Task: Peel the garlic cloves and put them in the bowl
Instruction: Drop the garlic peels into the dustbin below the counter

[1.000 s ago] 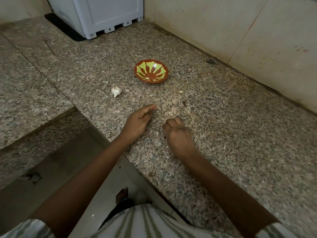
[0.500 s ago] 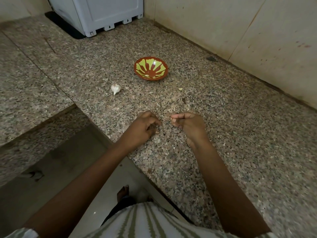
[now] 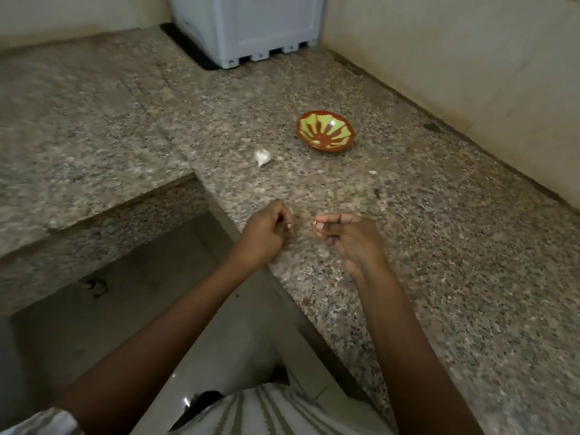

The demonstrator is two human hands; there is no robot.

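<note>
Right hand (image 3: 351, 238) pinches a small clove (image 3: 315, 223). Left hand (image 3: 266, 233) is curled, can't tell if it holds anything. A second ago left lay open on the tabletop (image 3: 439, 246) and right was fisted. Bulb (image 3: 262, 157) lies at 8 o'clock of bowl (image 3: 342, 133), unmoved.

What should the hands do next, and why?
Probably bring the left hand across to pick skin off the pale piece pinched by the right hand. It looks like a clove, the hands are apart, the bowl looks empty, and the garlic bulb lies untouched.
</note>
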